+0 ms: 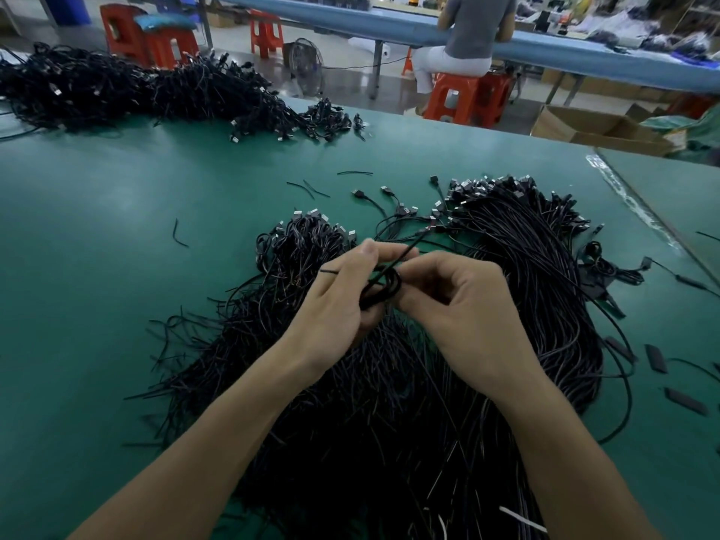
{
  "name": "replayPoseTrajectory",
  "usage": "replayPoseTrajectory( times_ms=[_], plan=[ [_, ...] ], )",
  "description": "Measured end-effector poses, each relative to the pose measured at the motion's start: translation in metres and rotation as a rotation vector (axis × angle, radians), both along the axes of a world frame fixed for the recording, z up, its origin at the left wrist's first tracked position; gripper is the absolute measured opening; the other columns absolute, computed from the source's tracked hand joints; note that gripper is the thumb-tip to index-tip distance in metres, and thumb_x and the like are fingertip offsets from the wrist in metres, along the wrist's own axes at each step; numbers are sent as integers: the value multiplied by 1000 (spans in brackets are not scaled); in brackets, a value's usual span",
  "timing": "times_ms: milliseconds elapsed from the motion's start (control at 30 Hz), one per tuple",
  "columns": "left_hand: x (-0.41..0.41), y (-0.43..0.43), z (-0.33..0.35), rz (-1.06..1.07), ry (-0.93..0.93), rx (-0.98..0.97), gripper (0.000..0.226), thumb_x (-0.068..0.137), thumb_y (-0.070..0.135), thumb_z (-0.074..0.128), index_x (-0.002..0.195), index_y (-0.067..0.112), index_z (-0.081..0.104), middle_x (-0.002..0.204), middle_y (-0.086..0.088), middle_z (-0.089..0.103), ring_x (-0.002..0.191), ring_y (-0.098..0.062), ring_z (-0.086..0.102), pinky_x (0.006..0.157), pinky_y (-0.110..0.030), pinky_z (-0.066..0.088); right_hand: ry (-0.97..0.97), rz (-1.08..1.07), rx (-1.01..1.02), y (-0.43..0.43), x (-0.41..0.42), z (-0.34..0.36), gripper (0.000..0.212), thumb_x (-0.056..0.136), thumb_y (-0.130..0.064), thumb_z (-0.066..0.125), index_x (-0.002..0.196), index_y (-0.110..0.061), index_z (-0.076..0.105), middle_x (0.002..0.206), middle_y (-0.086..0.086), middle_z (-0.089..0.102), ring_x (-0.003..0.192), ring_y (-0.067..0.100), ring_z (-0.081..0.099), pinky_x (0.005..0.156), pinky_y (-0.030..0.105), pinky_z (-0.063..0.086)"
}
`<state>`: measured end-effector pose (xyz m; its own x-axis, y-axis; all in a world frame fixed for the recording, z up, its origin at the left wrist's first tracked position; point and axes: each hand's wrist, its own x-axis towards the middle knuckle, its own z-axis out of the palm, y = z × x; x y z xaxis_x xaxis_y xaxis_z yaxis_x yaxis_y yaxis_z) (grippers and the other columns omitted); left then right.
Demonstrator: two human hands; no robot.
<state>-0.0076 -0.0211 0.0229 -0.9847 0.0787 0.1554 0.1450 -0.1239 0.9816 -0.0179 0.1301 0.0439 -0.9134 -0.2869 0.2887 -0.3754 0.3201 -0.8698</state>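
Note:
My left hand [338,302] and my right hand [459,302] meet above a large heap of loose black cables [389,403] on the green table [117,267]. Between them is a small coiled black cable [383,287]. The left hand's fingers curl round the coil. The right hand pinches it from the right. A thin black tie [331,271] sticks out to the left of the coil, and one cable end runs up and right from the hands.
Another bundle of cables with USB plugs [518,228] lies right of my hands. A pile of coiled cables [136,91] sits at the far left. Loose black ties [179,233] lie scattered. A seated person [467,44] and orange stools [463,97] are beyond the table edge.

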Motion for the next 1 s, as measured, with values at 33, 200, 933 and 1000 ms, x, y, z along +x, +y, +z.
replayPoseTrajectory(
  times_ms=[33, 200, 933, 1000],
  plan=[
    [-1, -1, 0, 14, 3, 18, 49, 110, 35, 22, 115, 24, 70, 44, 11, 34, 36, -5, 23, 38, -14, 22, -17, -17, -54, 0, 1, 0, 13, 83, -14, 79, 86, -26, 74, 76, -6, 72, 68, 11, 66, 66, 29, 55],
    [-3, -1, 0, 46, 43, 55, 53, 108, 43, 21, 107, 29, 73, 43, 10, 29, 36, -9, 18, 40, -15, 21, -41, -62, -55, -4, 5, -2, 11, 84, -18, 78, 83, -28, 72, 73, -11, 71, 65, 4, 63, 63, 21, 51],
    [-3, -8, -1, -467, -623, 173, 64, 83, 75, 41, 57, 18, 55, 47, 8, 21, 34, -5, 14, 36, -8, 14, 440, 175, 474, 6, 3, 12, 7, 92, -12, 62, 87, -12, 66, 91, -4, 59, 89, 16, 55, 80, 37, 48],
    [-2, -13, -3, -559, -580, 125, 50, 75, 70, 60, 66, 21, 54, 52, 10, 24, 37, -2, 16, 35, -8, 14, 335, 194, 422, 9, 0, 11, 6, 91, -12, 65, 88, -16, 67, 91, -7, 60, 89, 12, 57, 81, 33, 48]
  ],
)
